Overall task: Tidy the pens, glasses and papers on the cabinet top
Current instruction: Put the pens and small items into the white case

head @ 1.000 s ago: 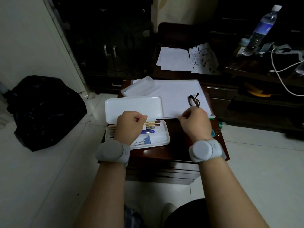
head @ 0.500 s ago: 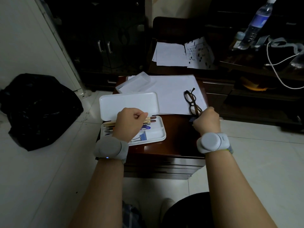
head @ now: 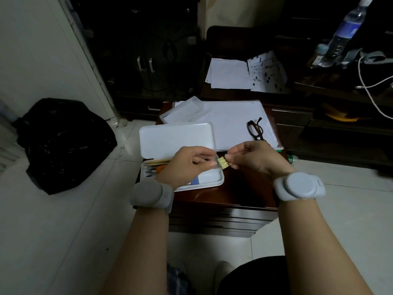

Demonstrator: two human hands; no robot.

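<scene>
A small yellow binder clip (head: 222, 162) is held above the right end of the open white pencil case (head: 212, 179). My right hand (head: 258, 158) pinches it from the right, and my left hand (head: 188, 165) pinches it from the left. The case holds several pens and pencils (head: 157, 163) and a blue item, partly hidden under my left hand; its lid (head: 176, 138) lies open behind. Black glasses (head: 255, 129) lie on a stack of white papers (head: 229, 122) on the dark wooden cabinet top (head: 244, 192). A clear plastic box (head: 182, 110) rests on the papers' far left.
More papers (head: 231, 74) lie on a dark table behind. A water bottle (head: 342, 33) and a white cable (head: 365, 86) sit at the far right. A black bag (head: 61, 141) is on the tiled floor to the left. A green-capped item (head: 293, 159) pokes past the cabinet's right edge.
My right hand moved left from the cabinet's right edge, bringing a yellow binder clip over the pencil case. My left hand lifted off the case and met it at the clip.
</scene>
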